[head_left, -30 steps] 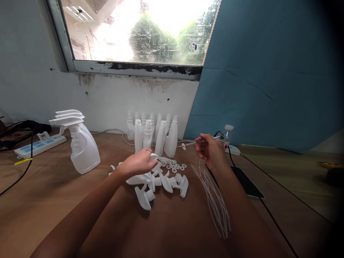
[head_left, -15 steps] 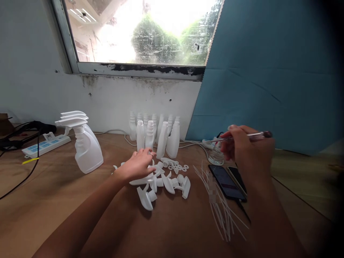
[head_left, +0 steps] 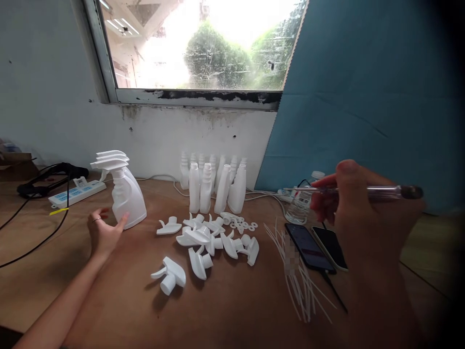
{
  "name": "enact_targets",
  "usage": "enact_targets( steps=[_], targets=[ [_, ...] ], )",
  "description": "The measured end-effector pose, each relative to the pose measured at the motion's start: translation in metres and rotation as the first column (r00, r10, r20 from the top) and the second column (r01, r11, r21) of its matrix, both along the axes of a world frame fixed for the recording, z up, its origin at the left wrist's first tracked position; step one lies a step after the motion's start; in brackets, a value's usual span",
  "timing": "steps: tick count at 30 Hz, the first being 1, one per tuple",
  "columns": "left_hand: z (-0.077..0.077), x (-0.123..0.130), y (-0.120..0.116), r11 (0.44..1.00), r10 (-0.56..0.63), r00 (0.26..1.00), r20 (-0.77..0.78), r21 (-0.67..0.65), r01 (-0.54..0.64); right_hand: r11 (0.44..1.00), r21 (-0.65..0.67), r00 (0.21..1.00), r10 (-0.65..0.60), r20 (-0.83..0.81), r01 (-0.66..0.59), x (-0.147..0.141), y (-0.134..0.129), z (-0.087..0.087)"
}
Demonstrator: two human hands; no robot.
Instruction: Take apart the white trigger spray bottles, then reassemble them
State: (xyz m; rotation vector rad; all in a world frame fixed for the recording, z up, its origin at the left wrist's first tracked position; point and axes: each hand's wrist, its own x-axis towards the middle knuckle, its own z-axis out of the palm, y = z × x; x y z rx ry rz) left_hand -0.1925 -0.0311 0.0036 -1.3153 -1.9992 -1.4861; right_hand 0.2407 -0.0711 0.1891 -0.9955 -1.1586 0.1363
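Note:
My left hand [head_left: 105, 231] is at the lower left of a white spray bottle [head_left: 131, 203], its thumb overlapping the base and its fingers apart. The bottle stands upright, with several trigger tops lined up behind one another at its head. In my right hand [head_left: 358, 208] is a screwdriver [head_left: 385, 193] with a clear handle, its thin shaft pointing left. Loose white trigger heads [head_left: 196, 236] lie in a heap mid-table, with one separate trigger head [head_left: 170, 275] nearer me. Small white rings [head_left: 242, 225] lie behind the heap.
White bottles without tops [head_left: 221, 191] stand in rows by the wall. Thin white tubes [head_left: 300, 286] lie right of centre, beside two phones [head_left: 308, 247]. A clear bottle [head_left: 297, 208] stands behind. At left are a power strip [head_left: 77, 194] and black cables [head_left: 39, 249].
My left hand has gone from the heap leftward to the spray bottle. A trigger head now lies apart at the front left of the heap. My right hand has shifted right with the screwdriver.

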Motion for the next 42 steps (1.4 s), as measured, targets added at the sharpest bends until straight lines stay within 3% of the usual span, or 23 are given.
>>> enact_targets(
  steps=[3, 5, 9, 12, 14, 17, 19, 21, 23, 24, 25, 26, 27, 28, 30, 32, 34, 36, 39, 41, 42],
  targets=[
    [-0.003, -0.003, 0.002, 0.970, -0.066, 0.970, 0.234, -0.211, 0.116, 0.999, 0.051, 0.999, -0.019, 0.051, 0.017, -0.003, -0.004, 0.000],
    [0.001, 0.000, -0.003, 0.949, -0.048, 0.959, 0.280, -0.286, 0.131, 0.997, 0.072, 0.996, -0.005, 0.087, -0.002, 0.000, -0.004, 0.000],
    [0.012, 0.019, -0.023, 0.964, -0.029, 0.974, 0.226, -0.252, 0.087, 0.989, -0.082, 0.985, 0.128, 0.116, -0.119, 0.008, 0.003, -0.003],
    [0.020, 0.048, -0.036, 0.991, -0.111, 0.992, 0.054, -0.075, 0.115, 0.976, -0.195, 0.956, 0.148, 0.254, -0.099, 0.009, 0.012, -0.006],
    [0.027, 0.070, -0.038, 0.973, -0.222, 0.965, -0.140, 0.038, 0.229, 0.971, -0.215, 0.941, 0.170, 0.294, -0.108, 0.007, 0.018, -0.009],
    [0.044, 0.099, -0.033, 0.887, -0.365, 0.803, -0.471, 0.087, 0.454, 0.927, -0.278, 0.947, 0.295, 0.125, -0.252, 0.005, 0.028, -0.015],
    [0.058, 0.114, -0.028, 0.833, -0.386, 0.660, -0.645, 0.064, 0.550, 0.843, -0.384, 0.916, 0.402, -0.016, -0.377, 0.008, 0.036, -0.019],
    [0.071, 0.125, -0.023, 0.812, -0.366, 0.563, -0.741, 0.042, 0.583, 0.666, -0.545, 0.835, 0.535, -0.126, -0.509, 0.015, 0.043, -0.024],
    [0.080, 0.134, -0.021, 0.810, -0.344, 0.539, -0.769, 0.047, 0.584, 0.428, -0.675, 0.711, 0.672, -0.208, -0.601, 0.022, 0.050, -0.028],
    [0.084, 0.137, -0.020, 0.805, -0.339, 0.537, -0.772, 0.057, 0.590, 0.336, -0.703, 0.649, 0.725, -0.231, -0.626, 0.024, 0.052, -0.029],
    [0.087, 0.139, -0.019, 0.796, -0.340, 0.536, -0.772, 0.067, 0.602, 0.284, -0.706, 0.598, 0.763, -0.244, -0.649, 0.025, 0.054, -0.031],
    [0.090, 0.140, -0.018, 0.784, -0.350, 0.533, -0.771, 0.071, 0.617, 0.265, -0.686, 0.562, 0.788, -0.251, -0.678, 0.026, 0.056, -0.031],
    [0.092, 0.141, -0.018, 0.772, -0.370, 0.529, -0.764, 0.065, 0.633, 0.280, -0.651, 0.547, 0.799, -0.249, -0.705, 0.025, 0.057, -0.032],
    [0.095, 0.140, -0.017, 0.758, -0.409, 0.521, -0.749, 0.039, 0.651, 0.331, -0.615, 0.558, 0.800, -0.219, -0.716, 0.024, 0.056, -0.031],
    [0.102, 0.137, -0.016, 0.722, -0.545, 0.511, -0.665, -0.062, 0.689, 0.503, -0.553, 0.634, 0.771, -0.061, -0.664, 0.020, 0.053, -0.029],
    [0.110, 0.131, -0.016, 0.651, -0.713, 0.516, -0.476, -0.173, 0.740, 0.680, -0.492, 0.700, 0.691, 0.181, -0.544, 0.018, 0.045, -0.025],
    [0.121, 0.123, -0.016, 0.538, -0.843, 0.511, -0.167, -0.276, 0.797, 0.778, -0.444, 0.687, 0.614, 0.388, -0.445, 0.016, 0.036, -0.021],
    [0.132, 0.115, -0.015, 0.398, -0.853, 0.471, 0.226, -0.303, 0.866, 0.784, -0.459, 0.598, 0.618, 0.510, -0.419, 0.014, 0.025, -0.015],
    [0.140, 0.105, -0.011, 0.242, -0.651, 0.339, 0.679, -0.238, 0.941, 0.748, -0.495, 0.416, 0.660, 0.625, -0.443, 0.014, 0.006, -0.005],
    [0.134, 0.099, -0.007, 0.210, -0.502, 0.300, 0.811, -0.222, 0.952, 0.760, -0.453, 0.357, 0.630, 0.689, -0.466, 0.019, -0.007, 0.001],
    [0.128, 0.096, -0.005, 0.256, -0.468, 0.303, 0.830, -0.201, 0.946, 0.785, -0.410, 0.368, 0.593, 0.716, -0.465, 0.024, -0.013, 0.004]
  ],
)
